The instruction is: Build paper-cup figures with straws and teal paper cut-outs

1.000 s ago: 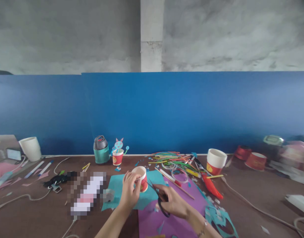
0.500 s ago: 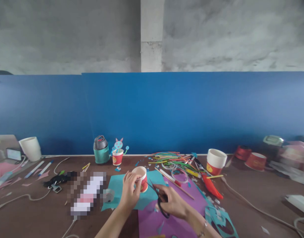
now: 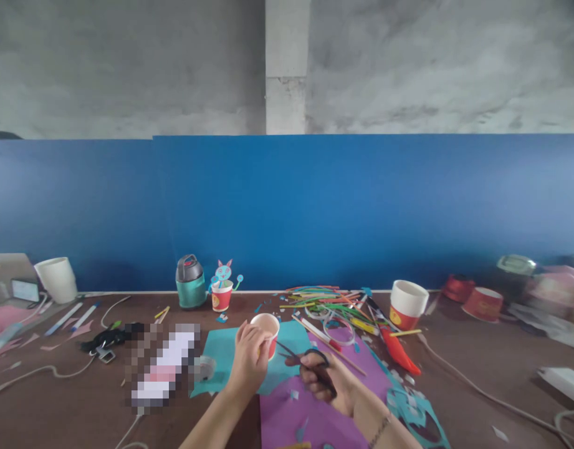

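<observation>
My left hand (image 3: 252, 355) is closed on the near left side of a red-and-white paper cup (image 3: 273, 347), its fingertips at the rim. The cup stands upright over a teal sheet of paper (image 3: 216, 349). In my right hand (image 3: 338, 383) is a pair of dark-handled scissors (image 3: 289, 353). Their blades are parted and point left, just off the cup's right side. Under the right hand lies a purple sheet (image 3: 280, 418) with small paper scraps on it. What the left fingertips pinch at the rim is too small to tell.
A cup with a paper cat (image 3: 222, 298) stands beside a teal-and-black container (image 3: 191, 284) at the back. Behind the purple sheet lies a pile of coloured craft sticks (image 3: 315, 298). Stacked paper cups (image 3: 408, 302) stand to its right. A tape roll (image 3: 204, 369) sits left of my hand.
My right hand has turned, and the scissors now lie flatter, with the handle loops shifted up and right. The blades are a little farther from the cup. My left hand stays at the cup.
</observation>
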